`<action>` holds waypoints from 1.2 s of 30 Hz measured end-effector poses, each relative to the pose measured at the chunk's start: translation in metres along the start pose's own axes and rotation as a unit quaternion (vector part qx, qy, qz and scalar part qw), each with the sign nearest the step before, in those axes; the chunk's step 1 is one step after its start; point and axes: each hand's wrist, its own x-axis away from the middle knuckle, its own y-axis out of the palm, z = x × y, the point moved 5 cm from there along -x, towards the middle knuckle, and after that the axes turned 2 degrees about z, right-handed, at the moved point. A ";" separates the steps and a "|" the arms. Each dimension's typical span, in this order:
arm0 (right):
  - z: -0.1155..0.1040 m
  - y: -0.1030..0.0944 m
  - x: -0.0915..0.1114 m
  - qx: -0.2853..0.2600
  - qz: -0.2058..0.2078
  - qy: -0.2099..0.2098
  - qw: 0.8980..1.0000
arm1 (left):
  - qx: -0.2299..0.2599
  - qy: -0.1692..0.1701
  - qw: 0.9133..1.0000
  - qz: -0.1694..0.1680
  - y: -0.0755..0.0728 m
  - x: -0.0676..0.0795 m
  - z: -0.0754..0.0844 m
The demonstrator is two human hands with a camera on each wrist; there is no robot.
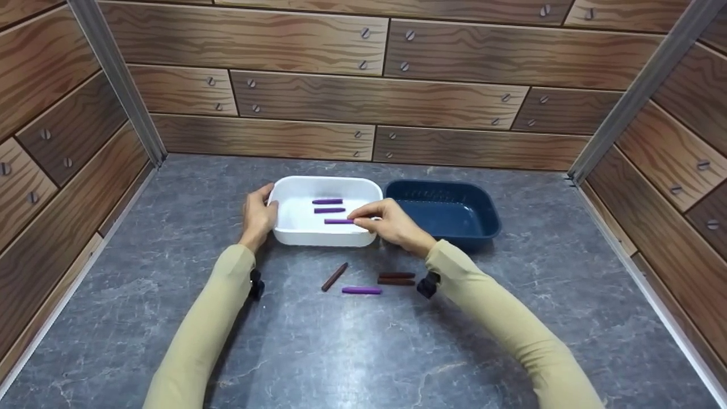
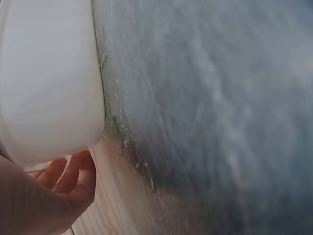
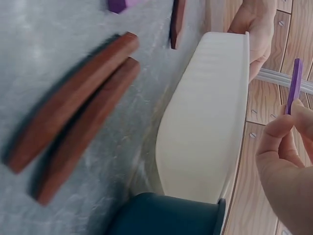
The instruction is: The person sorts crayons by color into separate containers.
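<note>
My right hand (image 1: 396, 227) pinches a purple crayon (image 1: 338, 221) between thumb and fingertips, held over the white tub (image 1: 324, 238). In the right wrist view that crayon (image 3: 294, 83) sticks up from the fingers, above the tub's rim. Two more purple crayons, the farther (image 1: 328, 201) and the nearer (image 1: 329, 211), lie side by side in the tub. At the tub's left end my left hand (image 1: 259, 217) grips the wall, thumb at the rim. The left wrist view shows its curled fingers (image 2: 80, 174) against the outside of the white wall.
A dark blue tub (image 1: 443, 218) stands against the white tub's right side. In front on the grey tabletop lie a purple crayon (image 1: 362, 290), a slanted brown crayon (image 1: 334, 277) and a pair of brown crayons (image 1: 396, 275). Wood-patterned walls (image 1: 318, 91) enclose the table.
</note>
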 end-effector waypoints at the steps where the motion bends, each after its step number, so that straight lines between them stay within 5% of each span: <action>1: -0.001 0.000 -0.002 0.001 0.001 -0.002 1.000 | -0.002 0.000 1.000 0.000 0.000 0.000 0.000; 36: 0.020 0.002 -0.073 -0.025 0.048 0.057 0.997 | -0.005 -0.001 1.000 -0.003 0.000 -0.001 0.000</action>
